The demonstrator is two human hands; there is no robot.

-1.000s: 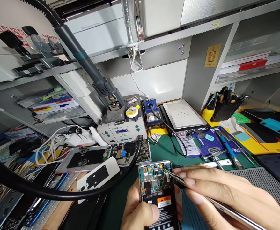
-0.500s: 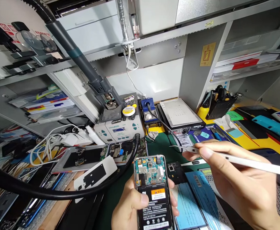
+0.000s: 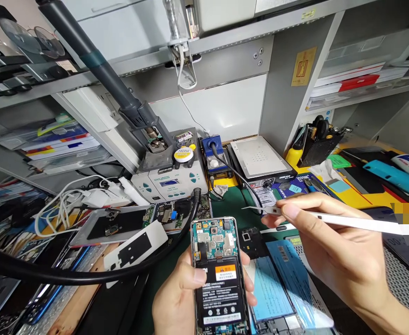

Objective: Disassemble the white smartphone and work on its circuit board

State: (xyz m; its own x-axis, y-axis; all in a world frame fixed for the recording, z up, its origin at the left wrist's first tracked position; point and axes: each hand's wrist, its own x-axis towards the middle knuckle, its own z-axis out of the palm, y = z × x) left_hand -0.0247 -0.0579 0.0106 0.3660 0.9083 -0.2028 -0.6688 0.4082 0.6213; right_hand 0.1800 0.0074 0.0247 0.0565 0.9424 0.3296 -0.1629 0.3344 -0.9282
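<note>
In the lower middle, my left hand [image 3: 174,291] is wrapped round an opened phone [image 3: 221,302], its thumb on the battery's left edge and fingertips along the right side. The phone's back cover is off. A bare green circuit board [image 3: 214,237] shows at the top, with a black labelled battery [image 3: 221,291] below. My right hand [image 3: 337,242] pinches white tweezers [image 3: 358,222] level, to the right of the phone. Their thin tip points left, above and apart from the board.
A hot air station [image 3: 173,184] stands behind, its thick black hose [image 3: 113,278] looping across the left foreground. A soldering iron unit [image 3: 214,160] and a metal box [image 3: 258,156] sit beside it. A white back cover [image 3: 136,249] and blue-covered phone parts [image 3: 270,288] flank the phone.
The view has shifted slightly, so the bench and both hands sit a little differently in frame. My grip on the phone and on the tweezers looks the same.
</note>
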